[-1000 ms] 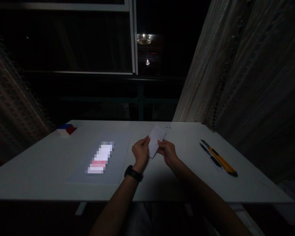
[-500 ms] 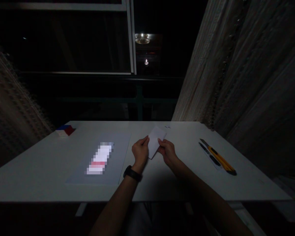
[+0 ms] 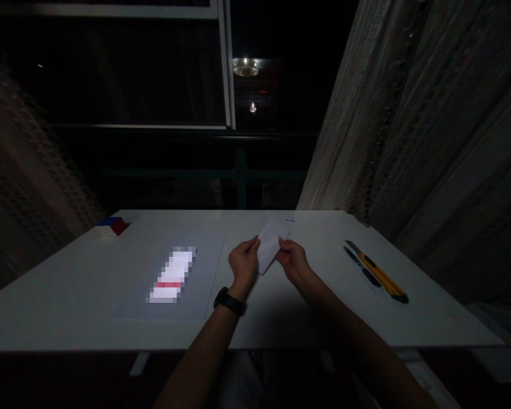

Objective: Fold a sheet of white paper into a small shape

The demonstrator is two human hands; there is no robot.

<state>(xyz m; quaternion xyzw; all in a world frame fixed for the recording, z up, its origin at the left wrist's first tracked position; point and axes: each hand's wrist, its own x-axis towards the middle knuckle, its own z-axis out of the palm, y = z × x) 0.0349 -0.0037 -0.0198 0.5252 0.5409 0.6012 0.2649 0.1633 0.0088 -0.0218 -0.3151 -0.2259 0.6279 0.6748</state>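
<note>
A small folded piece of white paper [image 3: 270, 245] is held up between both hands, tilted over the middle of the white table [image 3: 85, 267]. My left hand [image 3: 243, 262] pinches its left edge between thumb and fingers; a dark watch sits on that wrist. On the opposite side, my right hand [image 3: 295, 260] grips the right edge, its thumb on the near face and the fingers partly hidden behind. The paper's far side cannot be seen.
To the left, a bright blurred-out screen [image 3: 172, 275] lies on a large white sheet [image 3: 130, 301]. A coloured cube [image 3: 112, 226] stands at the back left. On the right lie a yellow utility knife [image 3: 383, 276] and a slim black-handled knife [image 3: 364, 268]. Small dark scraps [image 3: 289, 220] rest at the far edge.
My right hand has shifted slightly right and up along the paper's edge, its thumb closer to the corner. My left hand stays in nearly the same place.
</note>
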